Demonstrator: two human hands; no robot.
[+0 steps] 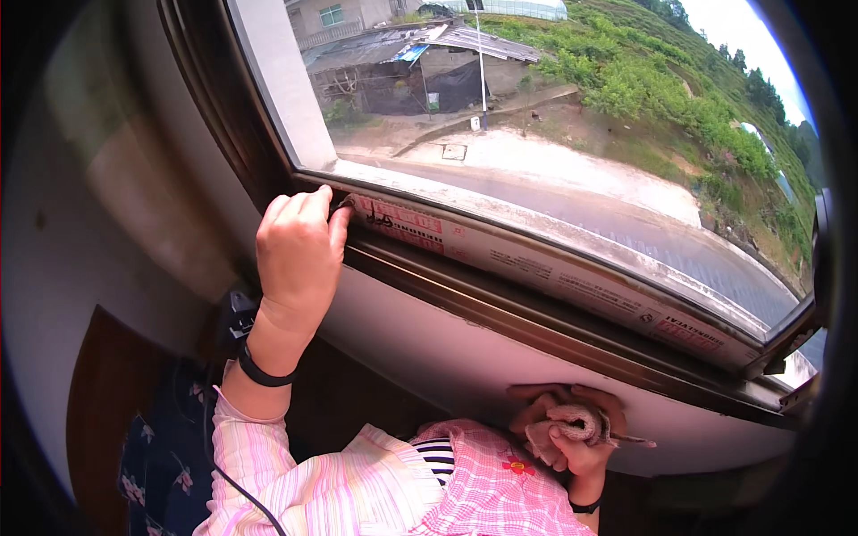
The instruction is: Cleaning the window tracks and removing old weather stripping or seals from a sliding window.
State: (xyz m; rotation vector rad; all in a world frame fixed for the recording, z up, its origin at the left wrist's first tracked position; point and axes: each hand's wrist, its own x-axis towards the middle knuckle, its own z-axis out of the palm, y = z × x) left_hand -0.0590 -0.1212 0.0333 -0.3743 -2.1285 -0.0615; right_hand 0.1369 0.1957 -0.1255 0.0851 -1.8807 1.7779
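Note:
My left hand (298, 244) is up at the lower left corner of a dark brown metal window frame (429, 276). Its thumb and bent fingers meet at the left end of a printed protective film (482, 258) stuck along the frame's lower rail. A small dark bit shows between the fingertips; whether they grip it or only touch it is unclear. Near the film's left end are dark smudges or torn spots. Lower right, my right hand (582, 457) holds a bunched, rolled pinkish cloth (570, 425) close to the wall under the window, with a thin end sticking out rightward.
The window's glass pane (536, 154) looks out on a road and a green slope. A pale wall (402, 335) runs below the frame. On the left are a dark floral fabric (164, 455), a brown panel (110, 395) and a black cable (244, 492) hanging past my left sleeve.

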